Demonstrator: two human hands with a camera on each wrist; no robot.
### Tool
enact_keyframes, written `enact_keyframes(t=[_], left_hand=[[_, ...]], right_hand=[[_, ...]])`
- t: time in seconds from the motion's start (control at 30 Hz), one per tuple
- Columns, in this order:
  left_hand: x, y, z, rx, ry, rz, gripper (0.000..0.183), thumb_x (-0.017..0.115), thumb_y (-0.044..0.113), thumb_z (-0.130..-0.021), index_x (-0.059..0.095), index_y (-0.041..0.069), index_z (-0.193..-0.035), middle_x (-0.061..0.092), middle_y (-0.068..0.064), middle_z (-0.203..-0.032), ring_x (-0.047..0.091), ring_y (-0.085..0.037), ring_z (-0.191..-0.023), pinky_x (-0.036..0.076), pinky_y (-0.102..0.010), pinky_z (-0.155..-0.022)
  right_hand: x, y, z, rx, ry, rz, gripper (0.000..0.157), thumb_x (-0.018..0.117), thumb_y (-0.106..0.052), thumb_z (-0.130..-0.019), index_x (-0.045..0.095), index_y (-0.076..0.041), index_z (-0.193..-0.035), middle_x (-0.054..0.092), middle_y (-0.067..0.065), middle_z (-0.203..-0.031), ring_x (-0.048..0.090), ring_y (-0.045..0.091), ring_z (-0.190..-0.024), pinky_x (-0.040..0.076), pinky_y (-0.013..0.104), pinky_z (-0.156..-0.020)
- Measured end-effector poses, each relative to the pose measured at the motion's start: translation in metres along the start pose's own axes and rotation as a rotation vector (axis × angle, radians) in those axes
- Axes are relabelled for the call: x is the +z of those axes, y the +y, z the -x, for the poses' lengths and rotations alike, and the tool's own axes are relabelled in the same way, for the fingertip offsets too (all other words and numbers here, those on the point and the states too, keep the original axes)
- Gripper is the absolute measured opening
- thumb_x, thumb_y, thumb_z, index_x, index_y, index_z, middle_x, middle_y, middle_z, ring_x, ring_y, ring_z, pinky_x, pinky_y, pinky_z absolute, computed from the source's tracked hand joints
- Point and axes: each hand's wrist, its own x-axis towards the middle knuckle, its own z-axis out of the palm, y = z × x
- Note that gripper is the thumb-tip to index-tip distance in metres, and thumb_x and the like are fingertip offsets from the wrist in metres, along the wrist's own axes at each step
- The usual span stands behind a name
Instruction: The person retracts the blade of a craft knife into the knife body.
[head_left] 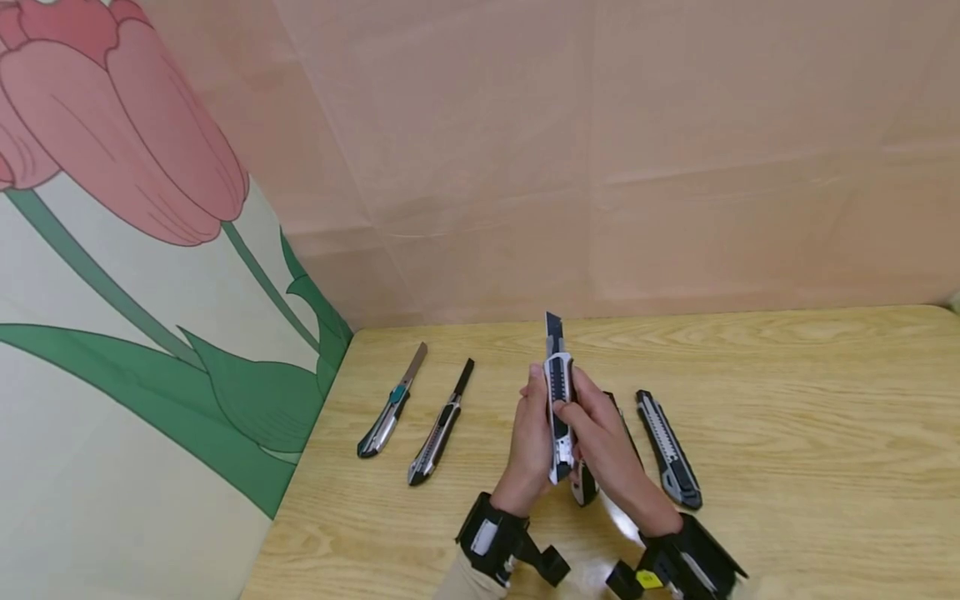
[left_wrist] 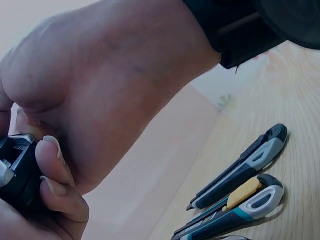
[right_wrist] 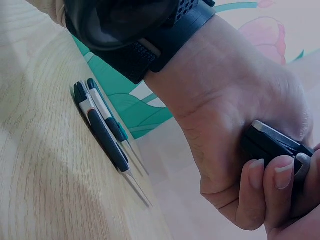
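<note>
Both hands hold one silver-and-black utility knife (head_left: 558, 417) upright over the table, its dark blade (head_left: 554, 327) extended and pointing away. My left hand (head_left: 529, 446) grips the handle from the left side. On the other side my right hand (head_left: 617, 454) also grips it, with the thumb lying on the front near the slider track. In the left wrist view, fingers curl round the black handle (left_wrist: 22, 180). The right wrist view shows the handle end (right_wrist: 272, 142) against the palm, with fingers curled beneath it.
Two utility knives with blades out, one with a teal slider (head_left: 386, 417) and one black-and-silver (head_left: 437, 442), lie left on the wooden table (head_left: 810, 433). Right of the hands lies a grey-black knife (head_left: 670, 450). Another knife (head_left: 586, 487) is partly hidden behind the right hand.
</note>
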Motion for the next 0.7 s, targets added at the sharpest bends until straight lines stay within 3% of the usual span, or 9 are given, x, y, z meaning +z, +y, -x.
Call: enact_keyframes(t=[0.13,0.37,0.57,0.7], left_hand=[[0.0003,0.001,0.0009,0.01,0.016,-0.015,0.064,0.017,0.055,-0.105,0.054,0.006,-0.121,0.053,0.003,-0.067,0.05,-0.006,-0.045,0.044,-0.021,-0.034],[0.0011,0.0,0.0006,0.0,0.002,0.009,0.065,0.018,0.056,-0.105,0.054,0.004,-0.119,0.053,0.004,-0.066,0.051,-0.006,-0.043,0.044,-0.021,-0.034],[-0.0012,0.0006,0.0004,-0.003,-0.01,0.006,0.065,0.017,0.056,-0.105,0.053,0.007,-0.128,0.053,0.005,-0.066,0.051,-0.005,-0.043,0.044,-0.02,-0.033],[-0.0013,0.0011,0.0011,-0.002,-0.024,0.009,0.067,0.018,0.057,-0.105,0.053,0.005,-0.127,0.053,0.005,-0.064,0.05,-0.006,-0.041,0.042,-0.021,-0.03]], right_hand=[[0.0014,0.0022,0.0015,-0.01,0.019,0.004,0.038,0.039,0.007,-0.099,0.051,-0.011,-0.131,0.066,0.008,-0.114,0.048,0.015,-0.055,0.041,0.041,-0.03],[0.0014,0.002,0.0032,-0.011,0.032,-0.001,0.044,0.038,0.01,-0.096,0.051,-0.012,-0.132,0.066,0.009,-0.114,0.046,0.016,-0.053,0.042,0.031,-0.027],[0.0019,0.0028,0.0023,-0.014,0.026,0.002,0.046,0.039,0.01,-0.095,0.049,-0.012,-0.135,0.066,0.009,-0.117,0.053,0.017,-0.067,0.043,0.038,-0.034],[0.0021,0.0043,0.0021,-0.027,0.027,-0.018,0.047,0.039,0.011,-0.094,0.048,-0.01,-0.135,0.065,0.012,-0.117,0.053,0.017,-0.066,0.041,0.039,-0.031]])
